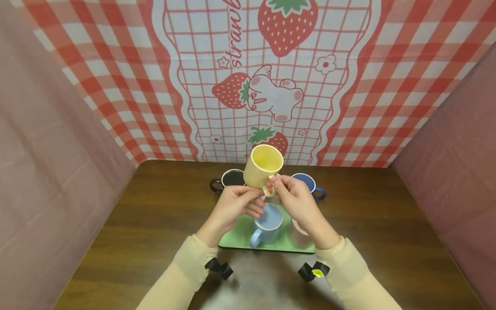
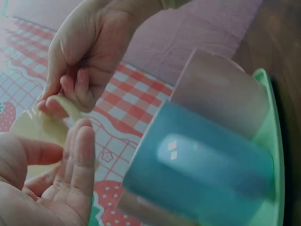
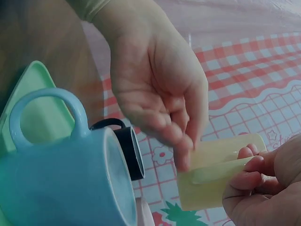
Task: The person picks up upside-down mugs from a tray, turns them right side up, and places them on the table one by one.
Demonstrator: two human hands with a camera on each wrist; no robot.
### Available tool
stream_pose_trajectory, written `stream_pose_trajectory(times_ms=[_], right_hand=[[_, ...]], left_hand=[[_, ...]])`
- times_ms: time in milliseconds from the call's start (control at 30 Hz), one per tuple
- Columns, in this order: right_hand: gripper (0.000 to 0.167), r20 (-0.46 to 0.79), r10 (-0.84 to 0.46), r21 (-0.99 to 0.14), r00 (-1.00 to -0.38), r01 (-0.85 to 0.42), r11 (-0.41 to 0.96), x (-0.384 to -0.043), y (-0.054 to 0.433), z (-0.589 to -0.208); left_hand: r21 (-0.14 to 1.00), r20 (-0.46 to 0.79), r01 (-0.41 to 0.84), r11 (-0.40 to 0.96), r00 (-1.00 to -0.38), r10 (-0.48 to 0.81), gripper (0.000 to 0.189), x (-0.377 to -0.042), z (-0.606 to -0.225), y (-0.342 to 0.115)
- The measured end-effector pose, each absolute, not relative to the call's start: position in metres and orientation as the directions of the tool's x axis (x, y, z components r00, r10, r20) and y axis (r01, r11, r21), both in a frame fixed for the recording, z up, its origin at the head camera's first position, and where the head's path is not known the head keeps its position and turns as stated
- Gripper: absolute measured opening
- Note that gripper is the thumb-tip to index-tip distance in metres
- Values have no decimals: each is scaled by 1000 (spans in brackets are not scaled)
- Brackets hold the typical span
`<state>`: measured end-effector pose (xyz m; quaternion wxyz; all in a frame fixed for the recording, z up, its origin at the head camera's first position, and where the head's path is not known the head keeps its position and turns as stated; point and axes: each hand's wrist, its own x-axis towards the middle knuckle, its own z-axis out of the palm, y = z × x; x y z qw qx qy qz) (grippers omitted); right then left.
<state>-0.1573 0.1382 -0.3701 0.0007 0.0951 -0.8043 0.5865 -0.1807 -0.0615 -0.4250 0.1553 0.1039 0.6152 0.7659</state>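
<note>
A pale yellow mug (image 1: 256, 173) is held up above the other mugs, its open top tilted toward the head camera. My right hand (image 1: 297, 199) grips the mug's handle between thumb and fingers; the right wrist view shows those fingers (image 3: 249, 176) curled around it. Close beside the handle is my left hand (image 1: 237, 203), fingers extended and loosely spread, with fingertips right at the mug. In the left wrist view, the left thumb (image 2: 44, 153) stands apart from its fingers. Under the hands, a light blue mug (image 1: 268, 226) stands on a green tray (image 1: 238, 237).
A pink mug (image 1: 299, 234), partly hidden by the right wrist, is on the tray's right. Behind are a black mug (image 1: 234, 177) at left and a dark blue mug (image 1: 305, 181) at right. A strawberry-print checkered cloth (image 1: 286, 99) hangs behind the wooden table (image 1: 155, 224).
</note>
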Motion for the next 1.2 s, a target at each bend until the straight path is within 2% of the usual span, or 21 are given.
stream_pose_trajectory(times_ms=[167,267,333,500,667,767,933,1067,1200], right_hand=[[30,107,-136,-935,-985,-147,324,-162,146,-366],[28,108,-118,-939,-987,-140,314,-163,153,-362],[27,109,-108,-940,-988,-138,311,-163,158,-359],[29,111,-90,-930,-990,-135,342,-164,175,-353],[33,143,-51,-919,-988,-152,363,-172,191,-355],[34,170,-32,-917,-985,-170,361,-178,200,-358],[35,212,3,-904,-977,-195,380,-187,220,-365],[36,230,33,-893,-973,-198,403,-194,238,-369],[38,215,63,-887,-974,-168,430,-200,256,-372]], left_hand=[[992,-2,-42,-118,-946,324,27,-182,-426,-83],[999,38,42,8,-953,300,22,-181,-429,-98],[983,75,119,138,-954,289,20,-179,-433,-110],[828,185,335,450,-921,344,21,-170,-449,-138],[605,289,527,597,-844,452,39,-163,-461,-158],[543,249,545,638,-831,498,60,-160,-466,-165],[519,81,511,685,-828,555,90,-157,-476,-174],[488,2,517,703,-806,592,97,-157,-485,-177],[477,-8,538,696,-788,615,98,-157,-491,-179]])
